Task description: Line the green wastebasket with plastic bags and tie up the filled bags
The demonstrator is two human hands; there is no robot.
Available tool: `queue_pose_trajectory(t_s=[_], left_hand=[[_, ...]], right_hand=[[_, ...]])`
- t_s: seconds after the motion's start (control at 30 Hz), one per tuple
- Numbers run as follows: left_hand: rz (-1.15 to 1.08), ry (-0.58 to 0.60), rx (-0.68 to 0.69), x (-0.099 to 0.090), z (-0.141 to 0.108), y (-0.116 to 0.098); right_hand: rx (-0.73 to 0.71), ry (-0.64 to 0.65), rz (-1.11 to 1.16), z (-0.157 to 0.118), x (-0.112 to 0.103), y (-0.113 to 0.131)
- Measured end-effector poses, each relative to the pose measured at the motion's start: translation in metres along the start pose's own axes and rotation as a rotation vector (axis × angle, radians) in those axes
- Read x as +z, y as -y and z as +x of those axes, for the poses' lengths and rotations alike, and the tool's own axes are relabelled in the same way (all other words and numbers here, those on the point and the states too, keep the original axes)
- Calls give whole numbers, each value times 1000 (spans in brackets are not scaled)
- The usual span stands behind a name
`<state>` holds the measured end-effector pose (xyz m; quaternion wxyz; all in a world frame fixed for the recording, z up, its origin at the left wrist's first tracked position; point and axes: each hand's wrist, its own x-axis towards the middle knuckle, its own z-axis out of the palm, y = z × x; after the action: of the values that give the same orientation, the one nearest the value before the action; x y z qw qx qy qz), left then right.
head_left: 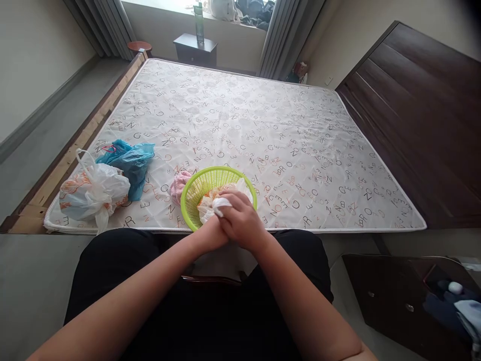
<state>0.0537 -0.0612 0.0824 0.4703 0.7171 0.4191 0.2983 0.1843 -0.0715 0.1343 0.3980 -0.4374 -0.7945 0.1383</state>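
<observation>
A green plastic basket (187, 210) sits at the near edge of the mattress, with crumpled plastic bags (206, 205) inside. Over its front rim my two hands meet. My right hand (241, 220) is closed around a white wad (221, 203), which looks like tissue or thin plastic. My left hand (215, 234) lies beneath and against the right one, its fingers mostly hidden. A pink cloth (178, 186) touches the basket's left side.
Left on the patterned mattress (240, 120) are a knotted white bag (93, 190) and a blue plastic bag (135, 158). A dark headboard (417, 110) stands right. Beyond the bed, a nightstand (195, 49) holds a green bottle (199, 25). A dark cabinet (391, 286) is lower right.
</observation>
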Motion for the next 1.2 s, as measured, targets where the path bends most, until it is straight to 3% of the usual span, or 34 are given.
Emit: queue_pose_trajectory(t_s=[0.13, 0.3, 0.37, 0.43, 0.53, 0.63, 0.8, 0.93, 1.13, 1.2], left_hand=[[-37, -154, -123, 7, 0, 7], [-127, -86, -133, 3, 2, 8], [-169, -25, -114, -2, 4, 10], [-216, 122, -88, -10, 6, 12], [-323, 300, -169, -26, 10, 15], [-379, 344, -247, -38, 14, 14], [-320, 401, -222, -45, 15, 13], [-385, 360, -230, -43, 15, 22], [-620, 30, -276, -34, 20, 28], [-610, 4, -282, -34, 20, 26]], right_hand=[[-23, 204, 102, 1, 0, 8], [85, 244, 365, 4, -13, 13], [80, 226, 348, 7, -24, 10], [105, 218, 320, 8, -36, 1], [227, 141, 300, 4, -48, -23], [320, 107, 183, -5, -42, -47], [313, 239, 119, -10, -23, -63], [263, 151, 121, -8, -22, -66], [324, -63, 129, -9, -21, -62], [391, -110, 129, -8, -18, -52]])
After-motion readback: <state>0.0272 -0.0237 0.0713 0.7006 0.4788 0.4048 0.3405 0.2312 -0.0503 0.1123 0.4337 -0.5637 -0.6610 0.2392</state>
